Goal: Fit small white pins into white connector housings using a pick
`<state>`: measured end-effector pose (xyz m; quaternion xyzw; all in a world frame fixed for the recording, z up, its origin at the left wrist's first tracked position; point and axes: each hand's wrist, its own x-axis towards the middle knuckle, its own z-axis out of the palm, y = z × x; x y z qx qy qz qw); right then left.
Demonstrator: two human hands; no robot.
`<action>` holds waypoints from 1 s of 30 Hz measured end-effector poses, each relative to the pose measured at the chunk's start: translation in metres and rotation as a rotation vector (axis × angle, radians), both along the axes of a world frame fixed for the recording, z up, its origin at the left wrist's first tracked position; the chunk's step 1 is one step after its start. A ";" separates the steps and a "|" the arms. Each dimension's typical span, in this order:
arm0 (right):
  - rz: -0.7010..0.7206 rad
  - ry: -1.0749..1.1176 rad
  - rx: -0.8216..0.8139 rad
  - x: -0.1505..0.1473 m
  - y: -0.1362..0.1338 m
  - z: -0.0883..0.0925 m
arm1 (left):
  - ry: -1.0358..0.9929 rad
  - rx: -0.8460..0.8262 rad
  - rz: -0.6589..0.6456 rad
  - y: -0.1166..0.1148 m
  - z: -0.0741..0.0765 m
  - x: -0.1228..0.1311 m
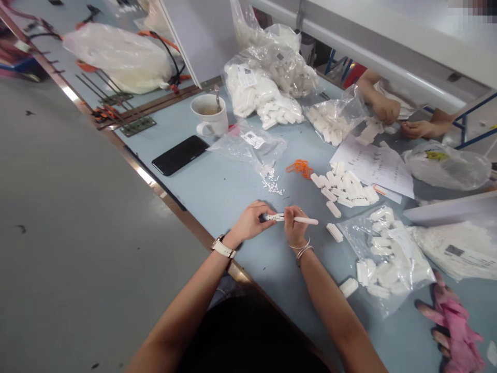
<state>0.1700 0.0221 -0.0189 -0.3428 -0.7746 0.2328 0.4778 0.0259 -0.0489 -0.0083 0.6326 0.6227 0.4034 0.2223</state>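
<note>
My left hand [249,223] is closed on a small white plastic piece [275,217] with a row of dark dots or holes along it. My right hand [294,228] grips a slim white pen-like tool [309,220], its tip end at the white piece; the exact tip is hidden by my fingers. Just beyond my hands lies a scatter of tiny white parts [273,185], spilling by the mouth of a clear plastic bag [248,142]. Orange clips or strips [300,168] sit in a small heap. To the right is a pile of white plastic pieces [345,186].
A black phone [180,155] and a mug [210,116] with a spoon stand at the left. Filled bags [267,77] crowd the back, another bag [388,254] the right, near a pink glove [454,321]. Another person's hands [388,111] work across the table.
</note>
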 end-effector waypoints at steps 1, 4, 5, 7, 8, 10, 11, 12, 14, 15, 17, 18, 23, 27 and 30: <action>0.000 0.003 -0.002 0.000 0.000 0.000 | -0.001 0.001 -0.001 0.000 0.000 0.000; -0.007 0.011 -0.026 0.001 0.000 -0.001 | 0.001 0.004 -0.002 0.000 -0.001 0.000; -0.009 0.017 -0.035 0.001 0.000 -0.001 | 0.003 0.006 -0.002 0.000 -0.001 0.000; -0.010 0.018 -0.050 0.001 0.000 -0.001 | 0.006 0.010 0.001 0.000 -0.001 0.000; -0.009 0.011 -0.054 0.001 0.000 -0.001 | 0.006 0.010 0.002 0.000 0.000 0.000; -0.012 -0.008 -0.053 0.001 0.000 0.000 | 0.001 0.007 0.007 0.000 0.000 0.001; -0.015 -0.017 -0.048 0.001 0.000 0.000 | -0.002 0.004 0.010 0.000 0.000 0.001; -0.018 -0.023 -0.040 0.001 0.000 0.001 | -0.005 0.002 0.010 0.000 0.000 0.001; -0.027 -0.037 -0.025 0.000 0.001 0.002 | -0.005 0.001 0.009 0.000 -0.001 0.001; -0.034 -0.048 -0.017 -0.001 0.001 0.003 | -0.005 0.001 0.005 0.000 -0.001 0.001; -0.045 -0.086 0.016 -0.002 0.001 0.004 | -0.006 0.007 -0.001 0.000 -0.002 0.000; -0.046 -0.111 0.041 -0.003 0.001 0.004 | -0.007 0.013 -0.004 0.000 -0.002 0.000; -0.014 -0.209 0.159 -0.005 -0.001 0.006 | -0.011 0.048 -0.003 0.000 -0.002 0.000; -0.028 -0.181 0.161 -0.005 -0.003 0.005 | -0.007 0.035 -0.003 0.000 -0.001 0.000; -0.059 -0.105 0.095 -0.003 -0.004 0.004 | 0.004 0.013 -0.002 0.000 -0.001 0.000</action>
